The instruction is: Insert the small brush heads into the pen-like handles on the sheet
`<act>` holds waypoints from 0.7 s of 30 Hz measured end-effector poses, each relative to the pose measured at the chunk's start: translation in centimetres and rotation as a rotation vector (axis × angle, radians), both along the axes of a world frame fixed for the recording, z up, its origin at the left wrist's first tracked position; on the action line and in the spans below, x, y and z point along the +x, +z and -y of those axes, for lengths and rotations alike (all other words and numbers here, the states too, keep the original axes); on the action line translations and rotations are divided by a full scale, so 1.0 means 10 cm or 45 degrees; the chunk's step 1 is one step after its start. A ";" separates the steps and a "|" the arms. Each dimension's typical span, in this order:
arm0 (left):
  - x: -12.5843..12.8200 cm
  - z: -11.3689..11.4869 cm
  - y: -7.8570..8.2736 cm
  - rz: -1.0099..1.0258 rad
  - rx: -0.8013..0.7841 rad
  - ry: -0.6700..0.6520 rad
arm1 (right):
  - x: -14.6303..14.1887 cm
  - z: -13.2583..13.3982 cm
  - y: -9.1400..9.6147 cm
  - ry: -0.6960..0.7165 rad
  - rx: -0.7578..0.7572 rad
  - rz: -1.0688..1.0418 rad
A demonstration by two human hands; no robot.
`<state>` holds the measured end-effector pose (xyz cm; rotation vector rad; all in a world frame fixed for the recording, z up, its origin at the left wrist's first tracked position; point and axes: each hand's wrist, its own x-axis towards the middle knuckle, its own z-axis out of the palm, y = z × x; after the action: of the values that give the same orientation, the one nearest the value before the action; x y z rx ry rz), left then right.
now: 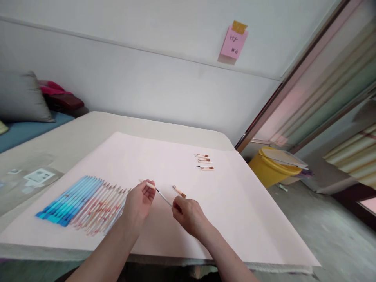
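My left hand (141, 199) pinches a cream pen barrel (149, 185) between thumb and fingers. A thin pen refill (164, 197), pale with a dark part at the barrel, stretches from it to my right hand (189, 215), whose fingers are closed around its far end. Just beyond the right hand lies a loose cream-and-brown pen barrel half (179, 191). Beside my left wrist is a row of pens with pale, reddish-patterned bodies (98, 209), partly hidden by my forearm. A row of blue pens (72, 197) adjoins it.
Several short cream pen parts with brown ends and dark tips (205, 169) lie farther back on the white sheet (235, 211). Clear plastic packaging (38, 178) rests at the left. A yellow bin (268, 168) stands right of the table; a wall (164, 86) rises behind.
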<state>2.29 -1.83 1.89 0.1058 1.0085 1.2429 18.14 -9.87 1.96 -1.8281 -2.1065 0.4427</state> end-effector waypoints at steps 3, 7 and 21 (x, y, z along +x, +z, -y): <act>0.01 0.00 -0.01 -0.009 0.015 0.003 | 0.01 0.01 0.01 0.015 0.002 0.018; 0.04 0.03 0.00 -0.091 0.061 -0.044 | 0.02 0.02 0.04 0.009 0.007 0.005; 0.30 0.36 -0.10 -0.027 0.187 -0.426 | -0.03 0.01 -0.02 -0.162 0.121 -0.509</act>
<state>5.30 -5.38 0.92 0.3875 0.8752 1.0086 17.82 -9.98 1.78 -1.6469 -1.7053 0.6072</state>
